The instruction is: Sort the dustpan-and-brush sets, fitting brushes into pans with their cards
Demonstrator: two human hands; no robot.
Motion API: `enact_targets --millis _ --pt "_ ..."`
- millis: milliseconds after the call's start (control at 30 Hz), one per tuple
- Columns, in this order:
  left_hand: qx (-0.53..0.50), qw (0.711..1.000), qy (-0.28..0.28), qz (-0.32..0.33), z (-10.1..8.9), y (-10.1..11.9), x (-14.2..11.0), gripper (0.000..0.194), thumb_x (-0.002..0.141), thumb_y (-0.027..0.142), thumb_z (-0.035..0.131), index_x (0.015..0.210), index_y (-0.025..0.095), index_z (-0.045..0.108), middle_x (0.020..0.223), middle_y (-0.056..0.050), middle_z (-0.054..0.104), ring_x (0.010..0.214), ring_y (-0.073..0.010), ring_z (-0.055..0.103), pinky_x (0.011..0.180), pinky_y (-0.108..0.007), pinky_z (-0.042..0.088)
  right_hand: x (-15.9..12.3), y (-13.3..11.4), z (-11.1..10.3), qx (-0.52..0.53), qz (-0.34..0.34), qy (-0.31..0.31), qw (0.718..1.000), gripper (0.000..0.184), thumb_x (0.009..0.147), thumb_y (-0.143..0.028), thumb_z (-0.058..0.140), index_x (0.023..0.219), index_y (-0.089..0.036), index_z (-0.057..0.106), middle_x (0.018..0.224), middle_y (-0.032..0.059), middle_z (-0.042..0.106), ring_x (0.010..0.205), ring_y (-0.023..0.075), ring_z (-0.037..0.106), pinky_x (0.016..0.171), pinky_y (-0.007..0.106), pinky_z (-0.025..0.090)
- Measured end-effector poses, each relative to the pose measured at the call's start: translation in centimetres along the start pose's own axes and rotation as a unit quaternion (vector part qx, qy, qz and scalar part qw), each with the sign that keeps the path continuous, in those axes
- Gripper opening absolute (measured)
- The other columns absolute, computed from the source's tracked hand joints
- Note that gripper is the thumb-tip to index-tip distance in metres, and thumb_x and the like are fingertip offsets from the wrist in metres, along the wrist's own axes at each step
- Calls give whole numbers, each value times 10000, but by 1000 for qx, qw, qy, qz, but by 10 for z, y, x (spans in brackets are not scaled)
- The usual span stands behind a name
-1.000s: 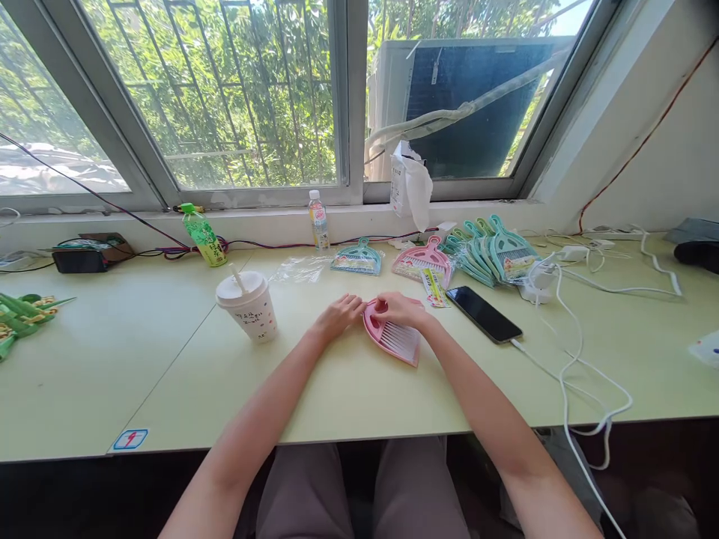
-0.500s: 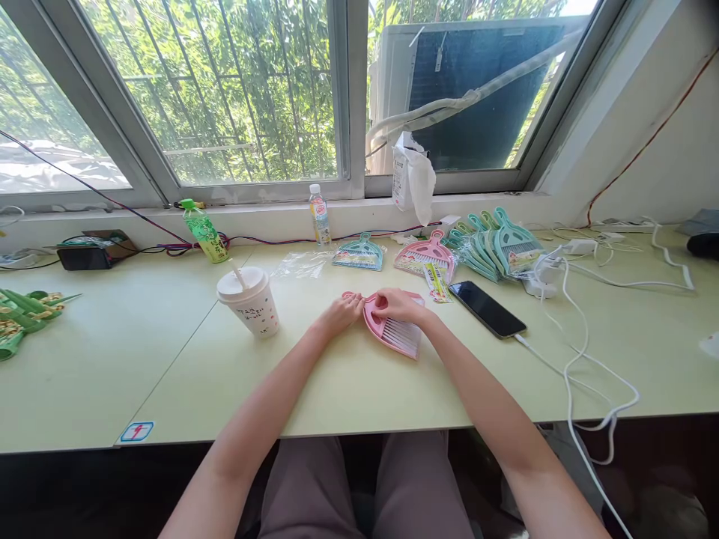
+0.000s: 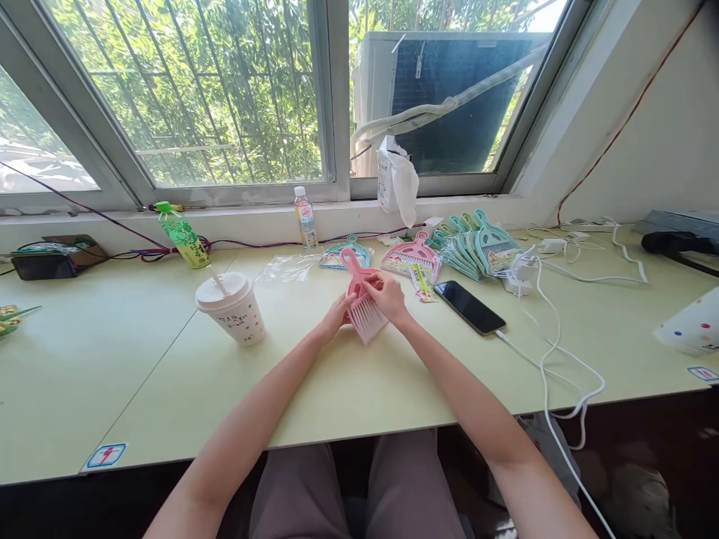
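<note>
A pink hand brush (image 3: 368,319), apparently nested with its small dustpan, is held between my two hands, handle up and pale bristles toward me. My left hand (image 3: 337,314) is closed around its left edge. My right hand (image 3: 386,295) grips it from the right, with the thumb and fingers near the base of the handle. Behind them on the table lie a bagged teal brush-and-dustpan set (image 3: 344,254) and a bagged pink set (image 3: 414,257). To their right leans a row of several teal sets (image 3: 477,245) in clear wrapping.
A lidded paper cup (image 3: 233,311) with a straw stands at left. A phone (image 3: 470,307) on a white cable (image 3: 562,374) lies at right, beside a small yellow-green packet (image 3: 422,283). Clear plastic film (image 3: 287,268), a water bottle (image 3: 306,218) and a green bottle (image 3: 183,236) are at the back.
The pink brush has turned from lying sideways, low on the table, to handle-up and facing me. My left hand has shifted from the handle to the edge. The view has swung right.
</note>
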State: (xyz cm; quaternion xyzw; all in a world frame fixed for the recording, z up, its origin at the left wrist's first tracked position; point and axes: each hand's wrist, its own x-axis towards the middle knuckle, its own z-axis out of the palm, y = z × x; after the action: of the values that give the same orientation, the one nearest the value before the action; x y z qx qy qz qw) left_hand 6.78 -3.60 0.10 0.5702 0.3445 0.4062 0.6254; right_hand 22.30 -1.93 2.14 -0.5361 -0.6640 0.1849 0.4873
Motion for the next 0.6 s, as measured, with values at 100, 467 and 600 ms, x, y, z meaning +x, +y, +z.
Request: enact_targets --millis 100,467,600 --pt "-9 999 27 -36 -6 -6 1 503 724 338 643 1195 202 532 1096 -87 643 944 -242 631 743 -341 530 8 25 -15 -56 13 15 998 232 875 -321 446 897 -171 621 954 87 638 808 183 605 797 318 460" --pt "-60 987 148 4 -39 1 6 486 645 278 625 1122 210 553 1027 -51 655 857 -198 641 703 -325 538 16 88 -60 -351 171 5 921 367 833 -100 427 1186 -157 511 1152 202 498 1134 328 476 900 494 365" --pt "-111 976 186 15 -38 3 7 459 638 261 612 1088 182 580 1037 -63 663 902 -219 640 744 -335 534 18 84 -60 -331 182 -5 926 474 790 -88 507 1254 -168 443 1238 199 404 1083 302 525 881 449 381"
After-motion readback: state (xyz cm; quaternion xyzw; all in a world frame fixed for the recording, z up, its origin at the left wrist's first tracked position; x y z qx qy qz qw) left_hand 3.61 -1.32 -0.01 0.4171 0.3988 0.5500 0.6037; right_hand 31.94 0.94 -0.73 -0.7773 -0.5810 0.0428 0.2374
